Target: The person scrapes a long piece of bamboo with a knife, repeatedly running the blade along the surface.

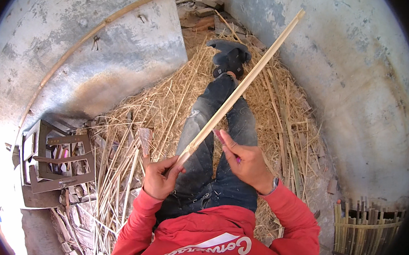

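Note:
A long, pale split bamboo strip [245,85] slants up and to the right across my outstretched legs. Its near end is pinched between the thumb and fingers of my left hand [159,177], just below a node. My right hand [248,163] is closed on a small, flat, dark-red tool [218,136], whose exact kind I cannot make out. The tool's tip lies right beside the strip, a little beyond the node; whether it touches is unclear. The strip's far end sticks out freely in front of the wall.
Shavings [168,101] and thin bamboo strips [120,183] cover the floor around my legs. A rusty flat blade [145,138] stands left of my knee. Further left is a dark metal frame [60,184]; at right, a slatted bamboo basket [365,243]. Walls [354,90] close in both sides.

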Demonstrator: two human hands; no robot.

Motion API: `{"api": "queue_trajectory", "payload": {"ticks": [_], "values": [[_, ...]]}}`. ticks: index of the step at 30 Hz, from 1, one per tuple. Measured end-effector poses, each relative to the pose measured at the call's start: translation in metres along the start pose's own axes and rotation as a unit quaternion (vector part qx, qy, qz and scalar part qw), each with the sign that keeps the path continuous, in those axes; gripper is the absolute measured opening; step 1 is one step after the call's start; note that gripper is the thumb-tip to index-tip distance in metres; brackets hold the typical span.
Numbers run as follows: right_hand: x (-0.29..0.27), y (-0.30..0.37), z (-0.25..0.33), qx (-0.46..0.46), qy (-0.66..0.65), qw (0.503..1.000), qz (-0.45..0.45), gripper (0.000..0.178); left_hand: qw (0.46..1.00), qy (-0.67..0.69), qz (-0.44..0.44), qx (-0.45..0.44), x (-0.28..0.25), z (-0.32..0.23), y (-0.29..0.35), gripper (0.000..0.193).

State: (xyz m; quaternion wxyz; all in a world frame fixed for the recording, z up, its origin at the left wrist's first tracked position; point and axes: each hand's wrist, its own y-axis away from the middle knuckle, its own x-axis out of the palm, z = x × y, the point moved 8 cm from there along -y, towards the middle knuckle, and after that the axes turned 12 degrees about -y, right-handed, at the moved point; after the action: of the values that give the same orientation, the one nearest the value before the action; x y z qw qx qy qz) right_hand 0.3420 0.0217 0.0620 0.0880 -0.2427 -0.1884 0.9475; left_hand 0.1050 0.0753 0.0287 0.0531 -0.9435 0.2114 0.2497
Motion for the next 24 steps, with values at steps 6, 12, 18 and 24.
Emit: {"api": "queue_trajectory", "payload": {"ticks": [6,12,18,24], "values": [[0.02,0.013,0.006,-0.036,-0.026,0.999,0.016,0.045,1.0,0.012,-0.004,-0.01,0.005,0.001,-0.002,0.017],[-0.03,-0.012,-0.001,-0.006,0.034,0.995,-0.097,0.043,1.0,0.015,-0.007,0.008,0.003,0.003,-0.004,0.023],[-0.034,-0.021,-0.007,-0.022,0.065,0.995,-0.076,0.044,1.0,0.015,-0.005,0.003,0.002,0.001,0.0,0.026],[0.02,0.009,0.007,-0.019,0.019,0.998,0.056,0.049,1.0,-0.005,0.003,0.004,0.007,-0.002,-0.004,0.022]]}}
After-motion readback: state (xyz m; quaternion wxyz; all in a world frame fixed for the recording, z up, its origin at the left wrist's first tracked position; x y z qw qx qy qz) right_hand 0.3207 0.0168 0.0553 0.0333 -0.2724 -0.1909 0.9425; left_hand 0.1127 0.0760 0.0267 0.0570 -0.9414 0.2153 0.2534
